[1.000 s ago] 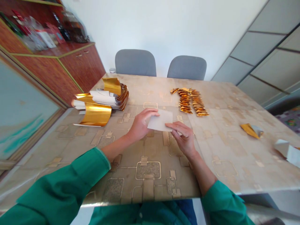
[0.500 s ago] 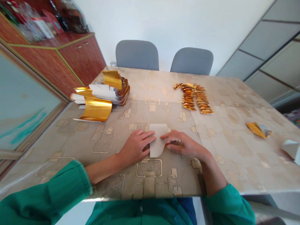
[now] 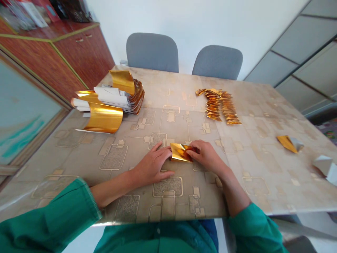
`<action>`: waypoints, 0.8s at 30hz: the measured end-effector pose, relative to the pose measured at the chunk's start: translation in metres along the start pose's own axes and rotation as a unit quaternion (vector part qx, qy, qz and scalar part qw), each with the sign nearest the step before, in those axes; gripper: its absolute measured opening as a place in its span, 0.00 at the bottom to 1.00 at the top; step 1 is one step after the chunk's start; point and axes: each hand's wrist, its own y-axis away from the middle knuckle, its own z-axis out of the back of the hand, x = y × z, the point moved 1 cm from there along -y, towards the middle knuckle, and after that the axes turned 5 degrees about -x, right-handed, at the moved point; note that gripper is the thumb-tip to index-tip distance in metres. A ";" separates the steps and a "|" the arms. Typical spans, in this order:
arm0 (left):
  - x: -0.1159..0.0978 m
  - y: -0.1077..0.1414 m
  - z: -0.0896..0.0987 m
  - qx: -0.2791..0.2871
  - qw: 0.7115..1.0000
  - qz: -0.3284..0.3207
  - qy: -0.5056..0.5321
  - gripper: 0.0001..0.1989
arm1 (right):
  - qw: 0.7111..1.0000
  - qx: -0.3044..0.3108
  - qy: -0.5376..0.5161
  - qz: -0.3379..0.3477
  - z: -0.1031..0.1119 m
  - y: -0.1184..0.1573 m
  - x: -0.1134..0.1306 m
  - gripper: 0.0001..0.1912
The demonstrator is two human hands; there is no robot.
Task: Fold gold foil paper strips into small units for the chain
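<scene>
A small sheet of gold foil paper (image 3: 177, 151) is in front of me, shiny side up and curved. My right hand (image 3: 204, 154) pinches its right end between thumb and fingers. At the left end rests my left hand (image 3: 155, 162), fingers apart and thumb stretched out over the tablecloth; its fingertips touch the paper's edge. Farther off on the left lies a stack of gold paper sheets (image 3: 105, 117), some curled and some showing white backs. Two rows of folded gold pieces (image 3: 213, 107) stand beyond my right hand.
A patterned cloth covers the table (image 3: 147, 207). On the right are a loose gold paper piece (image 3: 286, 144) and a white folded paper (image 3: 325, 167). Two grey chairs (image 3: 152, 52) stand at the far side, and a wooden cabinet (image 3: 81, 56) is at the back left.
The paper between my hands showed its white side and now shows gold. My right hand has moved slightly up and now pinches its right end. The view has shifted a little.
</scene>
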 end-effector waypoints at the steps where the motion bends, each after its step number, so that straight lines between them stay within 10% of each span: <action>1: 0.001 0.000 0.002 -0.004 1.000 -0.002 0.005 0.17 | 1.000 -0.006 0.022 0.005 -0.001 -0.001 0.001 0.11; 7: -0.007 0.001 0.016 -0.136 0.989 -0.031 -0.046 0.17 | 0.995 -0.019 0.095 0.012 -0.007 -0.002 0.005 0.10; 14: -0.017 0.011 -0.009 0.030 0.991 -0.094 -0.094 0.37 | 0.997 -0.035 0.071 0.006 -0.008 -0.001 0.003 0.11; 24: -0.018 0.016 -0.012 0.056 0.992 -0.073 -0.088 0.39 | 0.987 -0.081 0.137 -0.032 -0.018 -0.004 0.007 0.15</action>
